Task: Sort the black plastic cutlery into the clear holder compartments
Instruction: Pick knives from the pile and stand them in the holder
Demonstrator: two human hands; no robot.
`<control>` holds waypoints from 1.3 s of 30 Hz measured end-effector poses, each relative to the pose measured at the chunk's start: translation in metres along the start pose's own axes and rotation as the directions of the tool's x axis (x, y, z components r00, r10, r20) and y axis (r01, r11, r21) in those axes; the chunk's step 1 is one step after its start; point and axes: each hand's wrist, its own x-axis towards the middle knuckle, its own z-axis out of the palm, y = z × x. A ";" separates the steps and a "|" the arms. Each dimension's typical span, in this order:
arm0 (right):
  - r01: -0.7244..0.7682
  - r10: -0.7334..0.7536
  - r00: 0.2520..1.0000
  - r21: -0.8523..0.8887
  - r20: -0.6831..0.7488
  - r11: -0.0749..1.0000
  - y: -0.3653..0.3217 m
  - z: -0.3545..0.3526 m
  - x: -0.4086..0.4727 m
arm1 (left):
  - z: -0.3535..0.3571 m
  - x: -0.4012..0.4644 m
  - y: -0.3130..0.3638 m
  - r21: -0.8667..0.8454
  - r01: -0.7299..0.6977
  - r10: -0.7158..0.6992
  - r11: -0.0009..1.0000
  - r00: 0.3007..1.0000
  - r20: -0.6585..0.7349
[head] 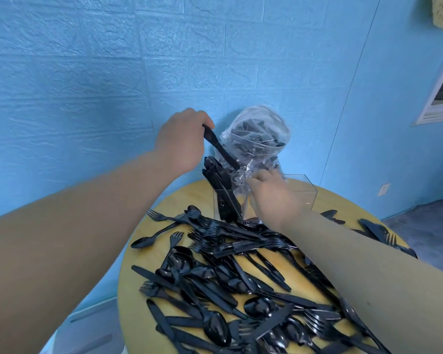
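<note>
Left grip [182,139] clenched round knife [221,148], above holder [302,198]. Right grip [271,190] on bag [258,134], pinch unclear. Few knives sorted; pile [241,277] on worktop [128,290] below grips remains.

Motion blur smears the right hand [271,198], so whether its fingers pinch the crinkled clear plastic bag [258,139] can't be told. That hand and forearm cover the middle of the clear square-walled holder [302,192]; its dividers there stay unseen. Black pieces inside the bag show only as hazy shapes, type unclear. The left hand [182,141] hides the top of the black plastic knife [221,149]. The round yellow table [128,290] runs off the bottom edge, heap included.
</note>
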 end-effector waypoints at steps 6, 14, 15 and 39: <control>0.037 -0.037 0.999 -0.012 0.019 0.999 0.004 0.017 0.006 | 0.053 0.003 -0.005 0.036 -0.003 -0.003 0.999 0.990 0.144; 0.080 -0.080 0.992 -0.007 -0.096 0.997 0.008 0.027 0.001 | 0.072 -0.007 -0.011 0.047 -0.007 -0.011 0.999 0.929 0.370; 0.079 -0.079 0.994 -0.003 -0.081 0.997 0.008 0.027 0.001 | 0.070 -0.010 -0.010 0.037 -0.009 -0.006 0.999 0.927 0.374; 0.045 -0.056 0.996 0.140 0.075 0.989 -0.018 0.020 -0.075 | 0.034 -0.183 -0.025 0.101 -0.027 -0.036 0.995 0.816 0.577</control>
